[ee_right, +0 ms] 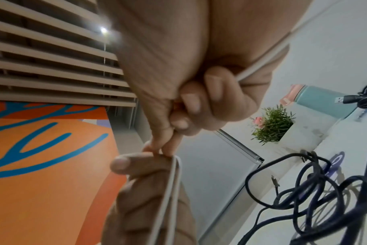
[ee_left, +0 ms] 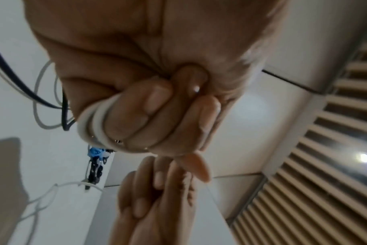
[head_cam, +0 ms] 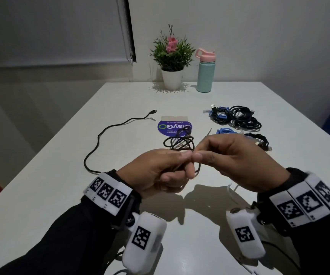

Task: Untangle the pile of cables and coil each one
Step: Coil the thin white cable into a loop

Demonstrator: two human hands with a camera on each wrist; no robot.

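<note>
White cable (ee_right: 172, 187): held above the near middle of the surface (head_cam: 65, 195), between both hands. Left hand (head_cam: 158, 173): grip curled round several turns of the white cable, which wrap its fingers (ee_left: 124, 116). Right hand (head_cam: 231, 161): thumb and forefinger pinching the cable where the two hands meet; a further length runs through its palm. Black cable (head_cam: 180, 142): a loose tangle on the surface just beyond the hands, one strand trailing left and far to a plug. Sticker (head_cam: 175, 126): blue, round, just beyond the tangle. Coiled cables (head_cam: 239, 117): black and blue bundles, right of the sticker. Plant (head_cam: 172, 60) and bottle (head_cam: 204, 71): side by side at the far edge.
</note>
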